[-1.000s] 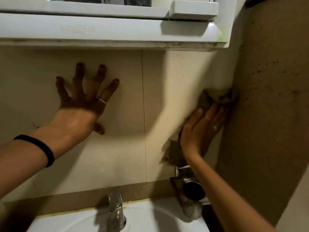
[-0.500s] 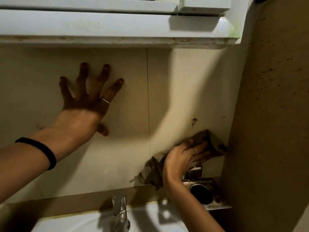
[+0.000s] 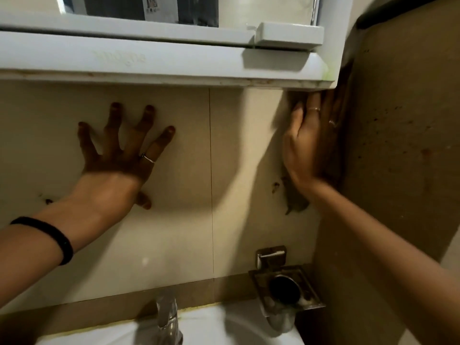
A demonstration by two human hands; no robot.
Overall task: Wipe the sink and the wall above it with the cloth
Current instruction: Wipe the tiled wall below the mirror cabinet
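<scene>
White mirror cabinet (image 3: 174, 63) across top, edge stained. Chrome faucet (image 3: 167, 319) bottom centre. Tarnished metal cup holder (image 3: 286, 290) right of faucet.

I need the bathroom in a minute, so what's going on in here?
A person is wiping the wall above the sink. The right hand presses a brown cloth flat into the corner, just under the white shelf. The left hand is spread flat on the wall, holding nothing. Neither hand touches the sink.
</scene>
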